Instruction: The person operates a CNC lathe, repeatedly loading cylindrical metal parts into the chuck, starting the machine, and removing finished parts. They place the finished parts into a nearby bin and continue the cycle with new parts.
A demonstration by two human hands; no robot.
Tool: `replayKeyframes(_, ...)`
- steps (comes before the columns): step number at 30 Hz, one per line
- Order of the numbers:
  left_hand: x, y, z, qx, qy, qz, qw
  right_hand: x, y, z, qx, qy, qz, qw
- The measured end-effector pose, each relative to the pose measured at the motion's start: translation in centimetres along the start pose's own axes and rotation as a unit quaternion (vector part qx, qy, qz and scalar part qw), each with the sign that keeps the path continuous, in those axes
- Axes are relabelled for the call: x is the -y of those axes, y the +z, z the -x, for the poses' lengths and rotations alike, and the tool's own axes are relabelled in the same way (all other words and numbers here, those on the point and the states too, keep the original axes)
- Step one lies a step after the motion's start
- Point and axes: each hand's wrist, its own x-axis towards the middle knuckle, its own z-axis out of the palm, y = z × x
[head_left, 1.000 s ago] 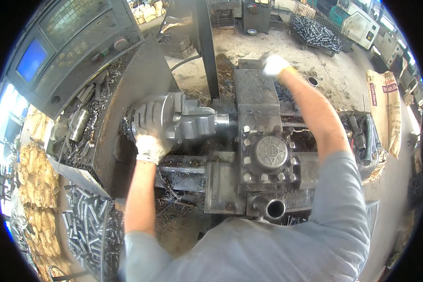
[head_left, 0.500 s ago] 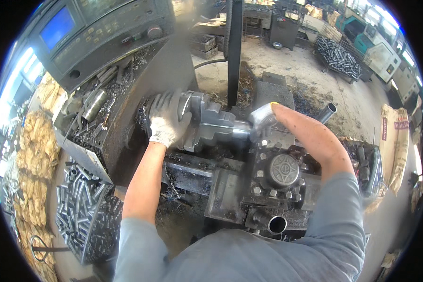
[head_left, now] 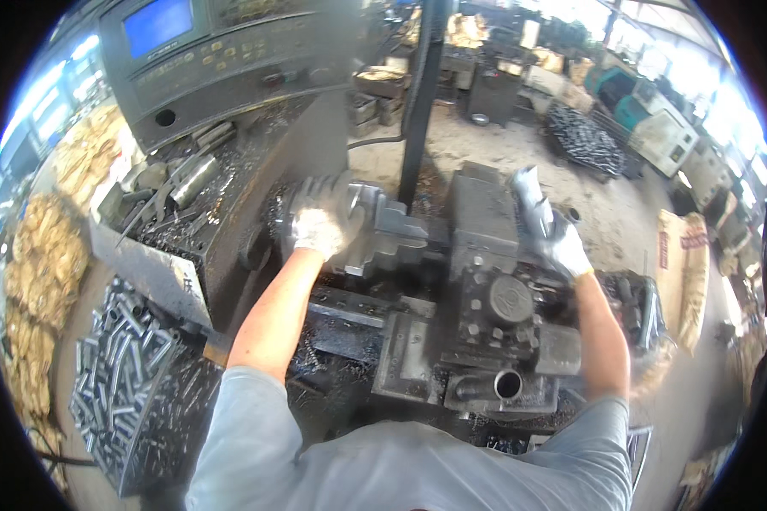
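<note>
My left hand (head_left: 320,226), in a pale work glove, lies over the rim of a dark lathe chuck (head_left: 388,234) with its fingers stretched out, somewhat blurred. My right hand (head_left: 564,245), gloved too, is raised beyond the tool turret (head_left: 507,302) on the right. Its fingers are closed around a shiny metal tube (head_left: 528,189) that tilts up and away. Between the stepped chuck jaws no tube sticks out. A dark, hollow tool holder (head_left: 507,385) points toward me at the near side of the turret.
A control panel with a blue screen (head_left: 159,27) stands at upper left. Below it, a chip-strewn tray (head_left: 145,243) holds metal parts. Cut tubes fill a bin (head_left: 119,362) at lower left. A dark post (head_left: 422,111) rises behind the chuck. Sacks (head_left: 682,272) stand right.
My right hand has moved from the chuck to the right and outward, bringing the metal tube out of the jaws. My left hand stays at the chuck. The view has shifted slightly.
</note>
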Motion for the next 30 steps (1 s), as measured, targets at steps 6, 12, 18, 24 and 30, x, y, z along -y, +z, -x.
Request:
replayKeyframes(6, -2.9, -3.3, 0.7, 0.052, -0.053, 0.075, 0.994, 10.1, -3.2, 10.0, -0.074, -0.043, -0.097, 0.992)
replayKeyframes(12, -12.6, -5.9, 14.6, 0.326, -0.042, 0.812, 0.482, 14.9, 8.6, 25.7, 0.198, 0.157, -0.517, 0.818)
replayKeyframes(18, -13.3, -4.1, 22.9, 0.333, -0.524, 0.686, 0.379, 9.1, 16.6, 31.0, 0.265, 0.331, -0.558, 0.713)
replayKeyframes(24, -16.8, 0.0, 25.8, 0.205, -0.459, 0.677, 0.537, 6.1, 20.3, 31.7, 0.273, 0.317, -0.193, 0.887)
replayKeyframes(30, -11.2, 3.2, 29.3, 0.276, -0.338, 0.811, 0.389, 0.3, 14.2, 40.5, 0.157, 0.163, -0.253, 0.941)
